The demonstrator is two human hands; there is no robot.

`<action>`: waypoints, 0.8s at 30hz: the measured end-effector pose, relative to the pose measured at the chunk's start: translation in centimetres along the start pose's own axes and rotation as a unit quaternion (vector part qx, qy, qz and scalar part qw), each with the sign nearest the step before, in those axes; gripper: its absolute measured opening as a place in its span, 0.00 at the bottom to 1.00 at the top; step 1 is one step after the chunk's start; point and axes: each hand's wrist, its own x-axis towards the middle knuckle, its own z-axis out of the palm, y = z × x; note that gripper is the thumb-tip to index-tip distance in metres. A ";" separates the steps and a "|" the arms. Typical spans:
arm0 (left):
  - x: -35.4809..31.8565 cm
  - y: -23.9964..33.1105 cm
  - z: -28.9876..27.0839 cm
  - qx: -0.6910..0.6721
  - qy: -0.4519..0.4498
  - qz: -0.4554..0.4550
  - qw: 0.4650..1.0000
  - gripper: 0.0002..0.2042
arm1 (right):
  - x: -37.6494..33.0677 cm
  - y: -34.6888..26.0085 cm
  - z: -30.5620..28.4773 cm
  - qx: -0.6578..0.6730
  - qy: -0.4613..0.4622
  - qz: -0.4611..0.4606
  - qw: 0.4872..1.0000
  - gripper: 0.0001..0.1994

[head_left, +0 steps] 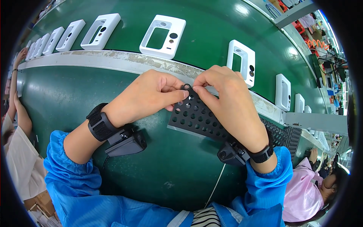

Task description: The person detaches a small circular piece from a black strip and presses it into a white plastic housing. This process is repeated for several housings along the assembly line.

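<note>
A black sheet (197, 114) with rows of round holes lies slanted in front of me, some holes looking shiny. My left hand (145, 96) pinches its upper left corner between thumb and fingers. At that corner, between both hands, a small dark ring (187, 87) shows. My right hand (227, 90) is closed in a pinch just right of the ring, thumb against forefinger; what is between those fingertips is too small to tell. The right hand and wrist cover part of the sheet.
White housings (169, 49) with rectangular openings stand in a line on the green belt (206, 22) beyond a pale, worn rail (124, 58). More perforated black material (293, 140) lies at right. Co-workers sit on both sides; one's arm (16, 75) reaches to the housings at far left.
</note>
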 end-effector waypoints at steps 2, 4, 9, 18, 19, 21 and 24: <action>0.0 -0.1 -0.1 0.004 -0.002 0.002 1.000 0.09 | 0.0 0.1 0.1 0.006 0.001 0.000 1.000 0.03; 0.0 -0.2 -0.1 0.003 -0.003 0.002 1.000 0.09 | 0.0 0.2 0.2 0.009 0.001 0.001 1.000 0.03; 0.0 -0.1 -0.1 0.003 -0.001 0.000 1.000 0.09 | 0.1 0.2 0.2 0.006 0.000 -0.001 1.000 0.03; -0.1 0.0 0.0 -0.004 -0.004 -0.002 1.000 0.09 | 0.0 0.1 0.1 0.004 0.001 0.000 1.000 0.03; -0.1 0.0 0.0 -0.005 -0.004 -0.002 1.000 0.09 | 0.0 0.1 0.2 0.005 0.001 0.000 1.000 0.03; 0.0 -0.1 -0.1 0.001 -0.004 -0.002 1.000 0.09 | 0.0 0.1 0.1 0.005 -0.001 0.001 1.000 0.03; -0.1 0.0 -0.1 0.005 -0.005 -0.002 1.000 0.09 | 0.0 0.0 0.0 0.005 -0.004 0.003 1.000 0.03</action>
